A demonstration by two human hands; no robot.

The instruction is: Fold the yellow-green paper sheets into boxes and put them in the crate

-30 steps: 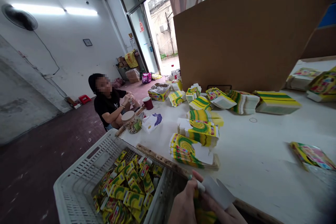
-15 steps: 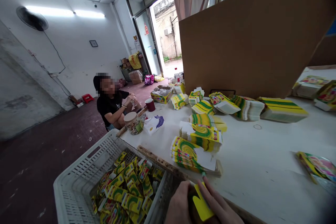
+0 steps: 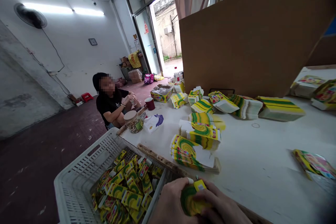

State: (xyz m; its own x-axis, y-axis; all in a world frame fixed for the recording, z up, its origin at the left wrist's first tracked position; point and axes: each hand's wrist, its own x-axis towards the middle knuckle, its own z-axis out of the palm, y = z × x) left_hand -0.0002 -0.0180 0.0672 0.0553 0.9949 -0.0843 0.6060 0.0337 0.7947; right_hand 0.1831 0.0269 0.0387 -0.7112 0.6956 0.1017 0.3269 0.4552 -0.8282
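White tabletop (image 3: 249, 157) extends rightward from the wooden edge (image 3: 157, 157) and back to the cardboard panel (image 3: 246, 49), your left hand (image 3: 169, 201) and right hand (image 3: 220, 203) gripping a yellow box (image 3: 189, 200) near the basket (image 3: 77, 178).

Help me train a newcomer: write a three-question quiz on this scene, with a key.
1. Multiple choice: what colour is the mug? a) blue b) dark red c) green
2. True or false: the left hand and right hand both touch a box.
3. Fill in: the jumbled boxes left of the hands lie in a white ____.

Key: 1. b; 2. true; 3. crate.
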